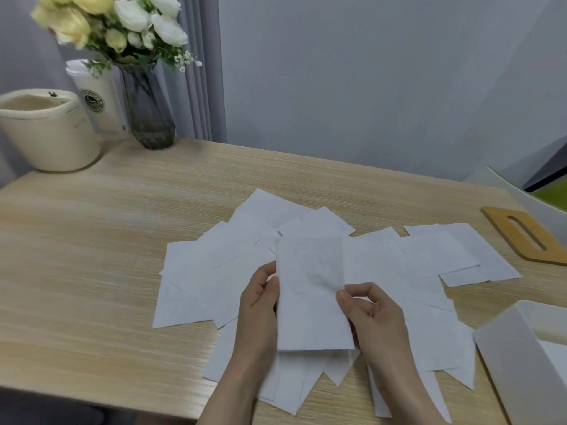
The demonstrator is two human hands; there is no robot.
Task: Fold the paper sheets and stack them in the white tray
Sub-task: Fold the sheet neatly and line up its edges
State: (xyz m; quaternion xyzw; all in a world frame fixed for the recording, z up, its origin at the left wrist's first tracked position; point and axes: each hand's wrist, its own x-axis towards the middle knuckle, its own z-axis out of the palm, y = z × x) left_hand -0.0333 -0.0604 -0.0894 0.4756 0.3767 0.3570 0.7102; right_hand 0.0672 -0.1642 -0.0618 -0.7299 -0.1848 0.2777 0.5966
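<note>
Above the scattered heap of loose paper sheets [214,271] on the wooden worktop [92,256], a person holds one folded sheet [310,289] between both hands. The left hand [260,305] pinches its left edge, fingers [270,280] curled against the paper, and the right hand [374,314] pinches its right edge, thumb on top. That sheet looks doubled over lengthwise, so its fold seems made or nearly made, though the crease itself is hard to read. Many sheets lie flat and overlapping beneath and around the hands, apparently unfolded, so most of the work appears left. At the lower right stands the white tray [503,363], just beside the heap; only part of its inside shows, and whether it holds any sheets cannot be told.
</note>
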